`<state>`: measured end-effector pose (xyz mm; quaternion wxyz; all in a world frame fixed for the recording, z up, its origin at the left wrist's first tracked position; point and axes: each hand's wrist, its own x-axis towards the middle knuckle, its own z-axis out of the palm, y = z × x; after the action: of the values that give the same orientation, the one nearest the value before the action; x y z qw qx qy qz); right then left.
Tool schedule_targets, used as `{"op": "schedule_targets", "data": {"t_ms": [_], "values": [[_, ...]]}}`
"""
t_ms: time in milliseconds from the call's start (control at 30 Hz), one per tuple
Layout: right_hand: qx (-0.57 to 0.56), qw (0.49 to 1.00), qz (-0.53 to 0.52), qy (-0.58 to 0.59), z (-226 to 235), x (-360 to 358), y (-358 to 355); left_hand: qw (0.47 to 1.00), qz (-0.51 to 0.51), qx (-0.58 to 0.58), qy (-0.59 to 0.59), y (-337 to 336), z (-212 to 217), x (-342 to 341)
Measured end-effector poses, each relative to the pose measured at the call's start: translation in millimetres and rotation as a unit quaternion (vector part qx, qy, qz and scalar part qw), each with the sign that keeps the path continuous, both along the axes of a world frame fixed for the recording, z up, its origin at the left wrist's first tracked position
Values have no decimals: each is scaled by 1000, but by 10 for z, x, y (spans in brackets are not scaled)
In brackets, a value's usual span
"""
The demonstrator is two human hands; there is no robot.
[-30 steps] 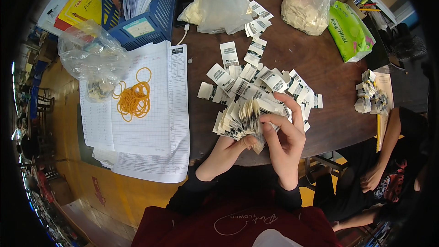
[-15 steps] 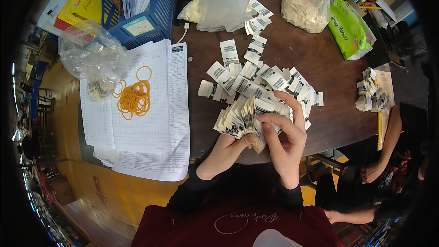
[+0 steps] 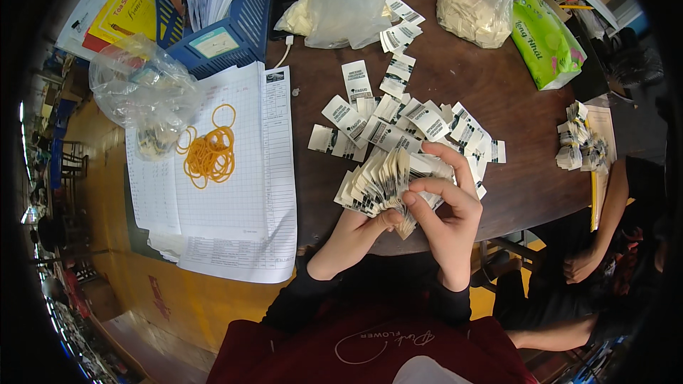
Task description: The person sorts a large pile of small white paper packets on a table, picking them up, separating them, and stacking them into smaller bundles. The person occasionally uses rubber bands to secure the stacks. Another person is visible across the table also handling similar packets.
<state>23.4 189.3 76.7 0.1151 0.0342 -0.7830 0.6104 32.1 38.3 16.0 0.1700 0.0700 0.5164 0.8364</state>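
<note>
A thick fanned stack of white printed labels (image 3: 375,183) is gripped in my left hand (image 3: 350,236), thumb across its near end. At the stack's right edge, my right hand (image 3: 449,217) pinches labels between thumb and index finger, its other fingers curled above. How many labels the right fingertips hold is hidden. Just beyond both hands, loose labels (image 3: 388,135) lie spread over the dark brown table (image 3: 313,92), some overlapping in a heap.
Yellow rubber bands (image 3: 208,158) lie on papers (image 3: 242,206) at the left, beside a clear plastic bag (image 3: 146,85). Behind stand a blue file basket (image 3: 249,21) and white bags (image 3: 348,7). Bundled labels (image 3: 573,142) and a green tissue pack (image 3: 548,43) are right, near another person's arm (image 3: 605,220).
The fingers of my right hand have shifted slightly along the stack, with thumb and index closer together. The fan of labels has spread a little differently in my left hand.
</note>
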Motion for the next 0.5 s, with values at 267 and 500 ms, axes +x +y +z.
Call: {"op": "schedule_targets", "data": {"t_ms": [267,500], "values": [[49,998,1,31,15,-15,-4,1000,9,-6,16,13,5,-11],[33,998,33,36,4,-43,45,1000,-1,15,16,1,22,-9]]}}
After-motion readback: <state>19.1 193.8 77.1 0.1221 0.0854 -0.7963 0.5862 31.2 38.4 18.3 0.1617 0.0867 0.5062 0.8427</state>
